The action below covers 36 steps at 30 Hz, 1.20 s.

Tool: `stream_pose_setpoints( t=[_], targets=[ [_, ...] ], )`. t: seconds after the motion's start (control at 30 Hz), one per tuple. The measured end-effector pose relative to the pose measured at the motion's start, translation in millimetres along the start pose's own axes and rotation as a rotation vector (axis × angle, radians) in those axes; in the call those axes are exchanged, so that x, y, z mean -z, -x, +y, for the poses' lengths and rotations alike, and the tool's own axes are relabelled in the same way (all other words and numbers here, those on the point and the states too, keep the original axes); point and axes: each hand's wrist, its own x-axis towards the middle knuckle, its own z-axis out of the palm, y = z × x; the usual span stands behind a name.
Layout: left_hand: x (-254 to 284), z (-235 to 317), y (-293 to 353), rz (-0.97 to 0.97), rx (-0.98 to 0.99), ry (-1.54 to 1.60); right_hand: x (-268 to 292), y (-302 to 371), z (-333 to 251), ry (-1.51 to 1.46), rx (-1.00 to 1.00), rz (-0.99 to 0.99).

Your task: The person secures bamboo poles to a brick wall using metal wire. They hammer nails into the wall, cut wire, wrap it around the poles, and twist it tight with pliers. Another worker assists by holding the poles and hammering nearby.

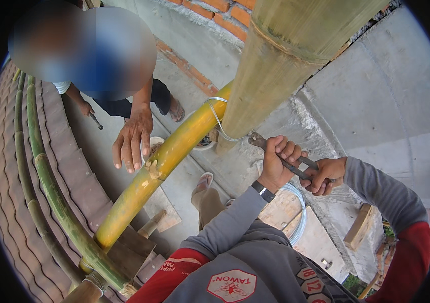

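My left hand [281,160] is closed round the handles of dark metal pincers [256,140], just behind their jaws. Further back, my right hand [322,177] grips the handle ends. The jaws are at the end of a silvery wire [218,120], which loops round a slanting yellow bamboo pole [177,146] and runs along a thick bamboo post [275,65]. The pole meets the post near the loop. What exactly lies between the jaws is too small to tell.
A co-worker's hand [135,137] hovers beside the yellow pole; their other hand holds a dark tool [96,121]. Green bamboo poles [48,177] lie over roof tiles [10,202] at left. A wire coil [300,217] rests below my arms, near a wood block [359,226].
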Motion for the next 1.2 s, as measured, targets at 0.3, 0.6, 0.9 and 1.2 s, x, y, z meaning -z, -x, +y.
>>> stream_pose_setpoints(
  t=[0.3,0.6,0.9,1.2],
  targets=[
    [-12.3,0.3,4.2,0.229,-0.01,-0.093,8.4,-17.8,10.3,-0.125,0.041,-0.262],
    [23.2,-5.6,40.3,0.232,-0.101,-0.701,0.6,-24.2,57.8,0.766,0.383,0.747],
    [9.6,-48.2,101.5,0.124,0.553,-1.261,-66.3,-83.1,194.0,-0.337,1.212,0.7],
    [1.4,-60.8,110.6,0.083,0.88,-1.305,-43.3,-36.7,152.7,-0.423,1.058,1.283]
  ],
)
